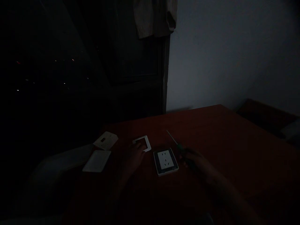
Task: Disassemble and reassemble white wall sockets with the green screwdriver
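Observation:
My right hand (195, 159) is closed around the handle of a screwdriver (179, 146), whose thin metal shaft points away and to the left. Just left of that hand lies a wall socket (166, 160), a white insert with slots inside a dark surround and pale rim. My left hand (134, 157) has its fingers curled over the near-left side of a white square cover frame (147, 143), gripping it. Darkness hides my left thumb and how far the frame is off the table.
On the left of the reddish table (201, 122) lie a white switch or socket box (106, 140) and a flat pale plate (97, 161). A dark window (82, 72) and a pale wall (222, 53) stand behind. Cloth (154, 18) hangs above. The room is very dim.

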A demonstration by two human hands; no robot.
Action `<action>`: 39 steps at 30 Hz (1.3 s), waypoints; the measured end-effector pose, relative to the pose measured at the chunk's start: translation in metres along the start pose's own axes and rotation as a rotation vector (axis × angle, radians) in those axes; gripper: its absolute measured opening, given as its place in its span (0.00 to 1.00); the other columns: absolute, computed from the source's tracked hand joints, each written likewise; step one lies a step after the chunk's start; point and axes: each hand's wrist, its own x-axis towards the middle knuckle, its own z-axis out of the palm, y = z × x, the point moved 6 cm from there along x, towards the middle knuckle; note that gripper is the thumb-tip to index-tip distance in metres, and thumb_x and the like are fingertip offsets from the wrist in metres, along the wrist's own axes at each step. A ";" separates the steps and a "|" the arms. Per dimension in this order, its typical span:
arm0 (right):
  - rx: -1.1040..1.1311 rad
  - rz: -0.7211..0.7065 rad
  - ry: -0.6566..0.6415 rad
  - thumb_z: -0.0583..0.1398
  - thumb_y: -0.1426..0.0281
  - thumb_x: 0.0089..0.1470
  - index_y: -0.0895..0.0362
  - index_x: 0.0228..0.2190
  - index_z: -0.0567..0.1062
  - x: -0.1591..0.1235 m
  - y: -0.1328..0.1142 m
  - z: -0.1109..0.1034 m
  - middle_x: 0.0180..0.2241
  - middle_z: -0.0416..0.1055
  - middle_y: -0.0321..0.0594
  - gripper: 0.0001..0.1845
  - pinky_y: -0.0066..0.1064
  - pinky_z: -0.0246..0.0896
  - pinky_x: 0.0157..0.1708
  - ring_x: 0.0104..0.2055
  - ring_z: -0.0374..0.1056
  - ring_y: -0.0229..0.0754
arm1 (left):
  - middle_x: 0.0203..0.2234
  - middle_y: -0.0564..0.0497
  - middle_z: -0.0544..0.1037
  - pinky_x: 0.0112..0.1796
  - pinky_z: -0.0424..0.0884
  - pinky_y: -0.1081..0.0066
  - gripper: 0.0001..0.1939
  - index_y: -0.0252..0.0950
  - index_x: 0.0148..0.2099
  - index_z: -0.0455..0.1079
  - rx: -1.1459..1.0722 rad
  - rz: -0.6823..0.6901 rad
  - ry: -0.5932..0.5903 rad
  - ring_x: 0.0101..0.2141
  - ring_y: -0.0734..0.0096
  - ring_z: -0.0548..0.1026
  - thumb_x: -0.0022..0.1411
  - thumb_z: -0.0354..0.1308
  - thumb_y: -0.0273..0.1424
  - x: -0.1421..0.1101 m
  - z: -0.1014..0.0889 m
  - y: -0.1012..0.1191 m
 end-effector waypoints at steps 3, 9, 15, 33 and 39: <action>0.005 0.014 -0.011 0.62 0.64 0.49 0.57 0.36 0.73 -0.003 0.001 0.006 0.31 0.72 0.37 0.13 0.26 0.61 0.26 0.27 0.67 0.35 | 0.41 0.47 0.73 0.45 0.65 0.61 0.11 0.39 0.46 0.70 -0.045 0.005 0.053 0.43 0.60 0.71 0.65 0.48 0.27 -0.006 -0.006 0.008; -0.031 -0.003 -0.032 0.61 0.65 0.49 0.58 0.38 0.71 -0.007 0.002 0.015 0.30 0.71 0.36 0.14 0.26 0.60 0.26 0.27 0.66 0.35 | 0.43 0.50 0.73 0.44 0.66 0.62 0.12 0.43 0.48 0.69 -0.163 0.075 0.063 0.43 0.60 0.70 0.65 0.49 0.27 -0.021 -0.004 0.057; -0.065 -0.004 -0.030 0.60 0.63 0.50 0.57 0.39 0.70 -0.008 0.004 0.015 0.29 0.71 0.34 0.15 0.26 0.59 0.26 0.26 0.66 0.34 | 0.42 0.50 0.73 0.45 0.66 0.58 0.12 0.44 0.48 0.69 -0.137 0.138 0.011 0.44 0.56 0.69 0.64 0.52 0.26 -0.034 0.008 0.098; -0.366 -0.131 0.020 0.59 0.53 0.51 0.57 0.32 0.74 -0.007 0.001 0.020 0.22 0.66 0.33 0.20 0.25 0.52 0.21 0.22 0.58 0.34 | 0.62 0.49 0.56 0.59 0.57 0.54 0.36 0.47 0.62 0.56 -0.543 -0.010 0.040 0.61 0.54 0.57 0.53 0.64 0.28 -0.028 0.022 0.057; -0.406 -0.146 0.026 0.61 0.55 0.49 0.58 0.36 0.74 -0.007 -0.001 0.023 0.29 0.71 0.37 0.20 0.26 0.59 0.27 0.29 0.64 0.38 | 0.61 0.48 0.58 0.59 0.57 0.53 0.35 0.46 0.61 0.59 -0.644 0.003 0.035 0.60 0.54 0.58 0.52 0.64 0.29 -0.025 0.029 0.052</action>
